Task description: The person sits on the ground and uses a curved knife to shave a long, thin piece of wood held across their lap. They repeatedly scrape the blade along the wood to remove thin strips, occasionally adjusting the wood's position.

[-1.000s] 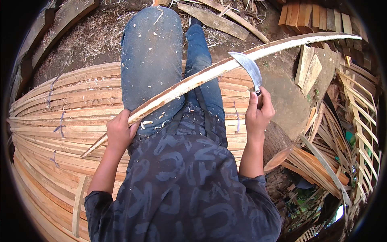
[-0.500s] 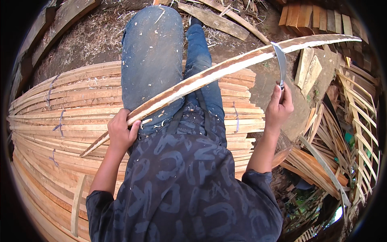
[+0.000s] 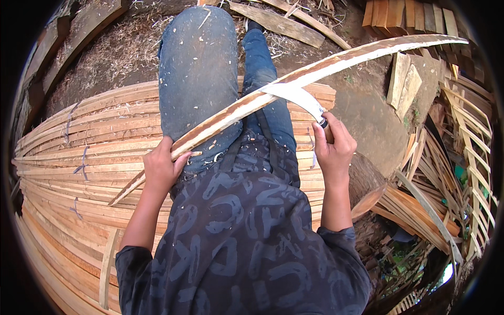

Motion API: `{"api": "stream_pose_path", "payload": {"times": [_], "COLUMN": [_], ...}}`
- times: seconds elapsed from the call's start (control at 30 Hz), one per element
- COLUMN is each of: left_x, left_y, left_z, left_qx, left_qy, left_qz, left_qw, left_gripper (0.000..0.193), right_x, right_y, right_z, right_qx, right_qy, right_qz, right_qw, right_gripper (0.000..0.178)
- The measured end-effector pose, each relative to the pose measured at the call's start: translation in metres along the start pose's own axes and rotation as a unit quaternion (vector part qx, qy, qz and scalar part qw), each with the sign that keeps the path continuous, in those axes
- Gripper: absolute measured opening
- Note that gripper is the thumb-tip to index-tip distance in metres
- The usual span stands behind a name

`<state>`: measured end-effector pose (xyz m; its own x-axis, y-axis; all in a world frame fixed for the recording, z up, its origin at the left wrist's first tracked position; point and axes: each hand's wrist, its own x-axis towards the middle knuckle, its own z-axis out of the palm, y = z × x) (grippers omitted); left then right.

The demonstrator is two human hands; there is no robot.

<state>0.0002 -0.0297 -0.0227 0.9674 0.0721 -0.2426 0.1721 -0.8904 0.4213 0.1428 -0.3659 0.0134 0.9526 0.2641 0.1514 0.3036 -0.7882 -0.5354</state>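
A long wooden strip (image 3: 226, 116), pale along its edge with brown bark on its face, lies slantwise across my thighs. Near its lower end my left hand (image 3: 160, 164) is closed around it, thumb along the side. My right hand (image 3: 336, 140) grips the dark handle of a sickle (image 3: 302, 98). The curved blade shines brightly and its tip end rests against the strip, just over my right leg. Most of the handle is hidden in my fingers. Small shavings dot my jeans (image 3: 197, 79) and lap.
Under and beside me lie stacked, tied bundles of wooden slats (image 3: 63, 152). Offcut boards (image 3: 404, 86) lie on the dirt at right, before a pile of split wood (image 3: 415, 215). More planks (image 3: 409, 18) are stacked at far right. Shavings litter the ground ahead.
My right hand has drawn the sickle down the strip, toward my body and to the left. The strip's far end has risen slightly; my left hand keeps its grip.
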Motion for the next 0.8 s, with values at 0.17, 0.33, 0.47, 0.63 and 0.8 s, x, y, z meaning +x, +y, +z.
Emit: {"api": "stream_pose_path", "payload": {"times": [0.17,0.33,0.47,0.63,0.8], "left_x": [0.007,0.014,0.013,0.018,0.021], "left_y": [0.001,0.001,-0.002,-0.001,-0.006], "left_z": [-0.004,-0.014,-0.015,-0.02,-0.022], "left_qx": [-0.072,-0.128,-0.152,-0.161,-0.197], "left_qy": [-0.018,-0.041,-0.05,-0.069,-0.098], "left_qz": [-0.002,-0.02,-0.023,-0.023,-0.033], "left_qw": [0.997,0.991,0.987,0.984,0.975], "left_gripper": [0.042,0.037,0.035,0.033,0.031], "right_x": [0.02,0.035,0.017,0.022,0.034], "right_y": [0.032,0.04,0.001,0.004,0.016], "right_z": [-0.006,-0.012,0.008,0.017,0.015], "right_qx": [-0.076,-0.025,0.038,0.019,0.013], "right_qy": [0.065,0.102,0.023,0.022,0.081], "right_qz": [-0.006,0.08,-0.027,-0.034,-0.049], "right_qw": [0.995,0.991,0.999,0.999,0.995], "right_gripper": [0.021,0.021,0.022,0.022,0.02]}}
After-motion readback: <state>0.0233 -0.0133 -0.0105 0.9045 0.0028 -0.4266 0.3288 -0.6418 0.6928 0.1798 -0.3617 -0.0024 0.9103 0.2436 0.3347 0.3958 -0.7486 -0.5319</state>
